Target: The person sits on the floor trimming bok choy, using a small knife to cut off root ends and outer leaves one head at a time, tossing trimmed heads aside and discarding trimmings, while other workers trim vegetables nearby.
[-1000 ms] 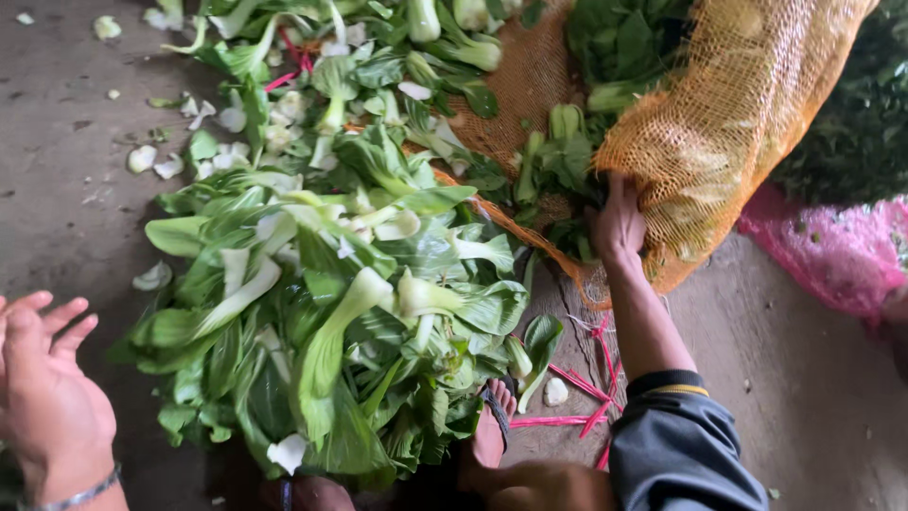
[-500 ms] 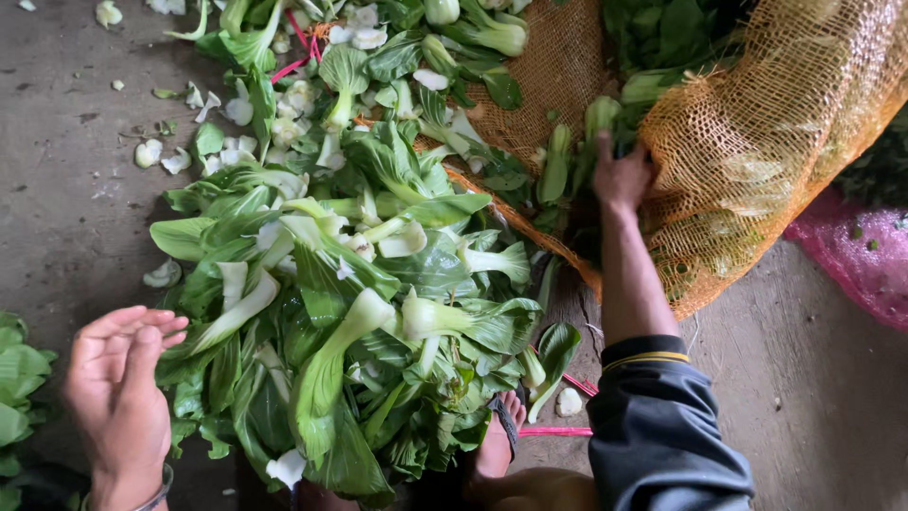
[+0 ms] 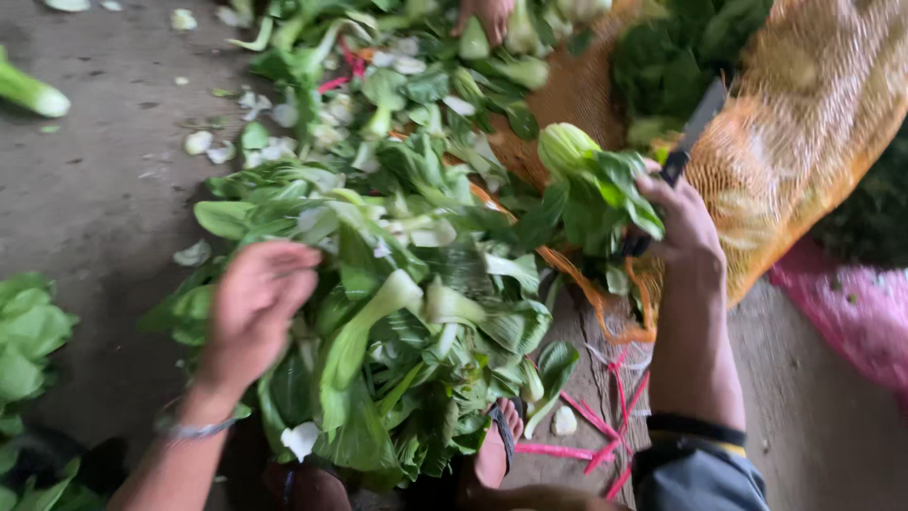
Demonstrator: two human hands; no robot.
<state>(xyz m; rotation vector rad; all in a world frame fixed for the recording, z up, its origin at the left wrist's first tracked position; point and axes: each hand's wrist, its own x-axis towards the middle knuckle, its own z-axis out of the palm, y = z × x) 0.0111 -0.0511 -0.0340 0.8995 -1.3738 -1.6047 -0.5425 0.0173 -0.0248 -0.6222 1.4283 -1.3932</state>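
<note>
My right hand (image 3: 683, 225) grips a head of green bok choy (image 3: 591, 180) together with a dark-bladed knife (image 3: 695, 128), lifted just out of the orange mesh sack (image 3: 804, 151). My left hand (image 3: 253, 308) hovers with fingers apart over the heap of cut bok choy leaves (image 3: 397, 312) on the floor, holding nothing. A metal bangle (image 3: 194, 429) circles my left wrist. My sandalled foot (image 3: 497, 445) shows at the near edge of the heap.
Another person's hand (image 3: 487, 14) reaches into the greens at the top. More leaves (image 3: 28, 331) lie at the far left. Pink ties (image 3: 591, 431) lie on the grey concrete floor (image 3: 95, 189). A pink bag (image 3: 851, 312) sits at the right.
My right hand has pulled a bok choy head out of the mesh sack. My left hand has moved from the far left in over the leaf heap.
</note>
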